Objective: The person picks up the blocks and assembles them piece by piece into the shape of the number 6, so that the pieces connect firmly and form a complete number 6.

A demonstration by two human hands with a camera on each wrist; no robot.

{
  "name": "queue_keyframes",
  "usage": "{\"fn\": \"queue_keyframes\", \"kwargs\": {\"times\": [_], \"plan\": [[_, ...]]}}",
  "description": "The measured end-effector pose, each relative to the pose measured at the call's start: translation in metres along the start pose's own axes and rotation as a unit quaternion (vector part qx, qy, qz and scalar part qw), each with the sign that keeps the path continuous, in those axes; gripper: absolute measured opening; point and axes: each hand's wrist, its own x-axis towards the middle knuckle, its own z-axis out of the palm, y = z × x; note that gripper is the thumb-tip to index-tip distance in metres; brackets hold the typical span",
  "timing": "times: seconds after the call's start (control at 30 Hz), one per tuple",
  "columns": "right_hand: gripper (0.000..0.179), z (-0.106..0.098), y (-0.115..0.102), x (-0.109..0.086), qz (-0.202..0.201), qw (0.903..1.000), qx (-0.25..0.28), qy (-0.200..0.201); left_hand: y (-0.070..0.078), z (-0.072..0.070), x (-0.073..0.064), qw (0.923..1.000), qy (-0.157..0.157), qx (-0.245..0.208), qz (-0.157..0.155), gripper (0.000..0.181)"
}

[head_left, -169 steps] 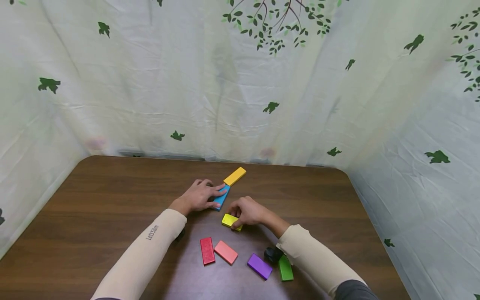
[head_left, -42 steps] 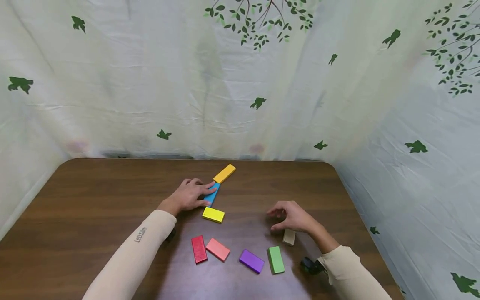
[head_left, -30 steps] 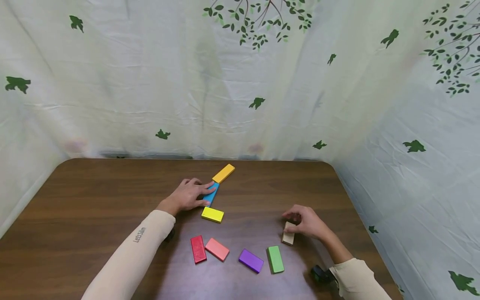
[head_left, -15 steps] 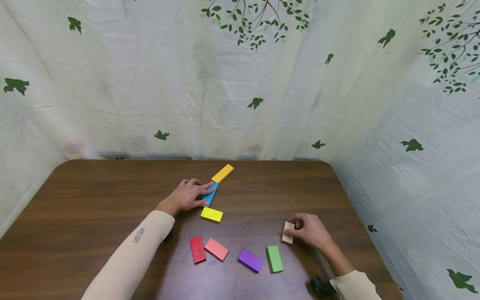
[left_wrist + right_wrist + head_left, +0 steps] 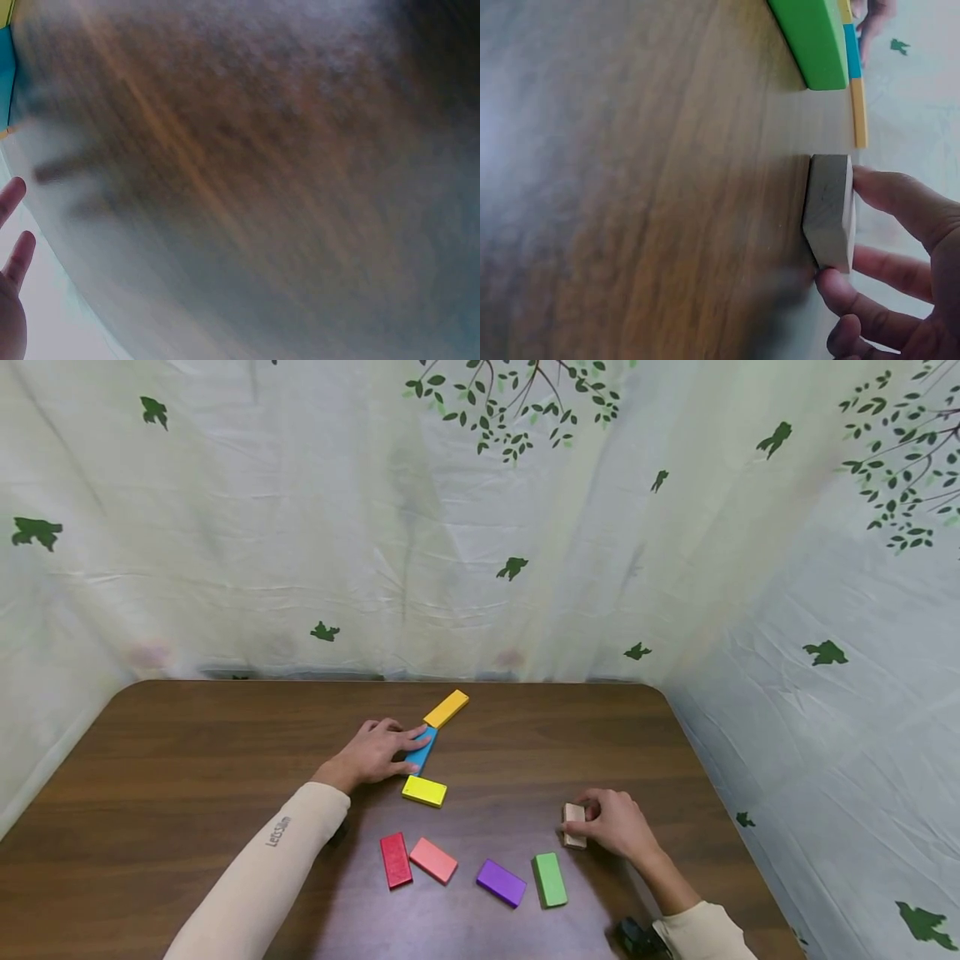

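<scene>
My left hand [image 5: 371, 754] lies over a blue block [image 5: 422, 749], thumb near its lower end and extended fingertips on its upper part. A yellow-orange block [image 5: 446, 708] meets the blue one's far end, and a yellow block [image 5: 424, 791] sits at its near end. On the right, my right hand [image 5: 617, 822] pinches a plain wooden block [image 5: 574, 814] lying on the table. In the right wrist view, the fingers hold that wooden block [image 5: 829, 202] along its edges. The left wrist view catches just two outstretched fingers [image 5: 19, 259] and a sliver of the blue block [image 5: 6, 75].
Nearer the front of the brown table [image 5: 225, 860] lie a red block [image 5: 396, 861], a salmon block [image 5: 433, 860], a purple block [image 5: 501, 883] and a green block [image 5: 551, 880]. A leaf-patterned curtain [image 5: 420, 527] hangs behind and at the sides.
My right hand has let go of the yellow block at the blue one's near end, moved right and taken hold of the wooden block, which has turned slightly. My left hand stays on the blue block.
</scene>
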Motion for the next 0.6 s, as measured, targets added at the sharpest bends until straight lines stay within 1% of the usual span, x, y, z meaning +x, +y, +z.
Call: {"fn": "queue_keyframes", "kwargs": {"times": [0.1, 0.37, 0.6], "plan": [[0.035, 0.001, -0.002, 0.002, -0.005, 0.9999, 0.011, -0.004, 0.000, 0.001, 0.000, 1.0000, 0.000, 0.003, 0.000, 0.064], [0.033, 0.003, -0.008, 0.010, -0.037, 0.9987, 0.031, -0.019, 0.002, 0.000, -0.001, 1.0000, 0.000, 0.003, 0.001, 0.063], [0.035, 0.006, -0.015, 0.020, -0.077, 0.9955, 0.039, -0.039, 0.002, -0.002, -0.002, 1.0000, -0.002, 0.003, -0.003, 0.063]]}}
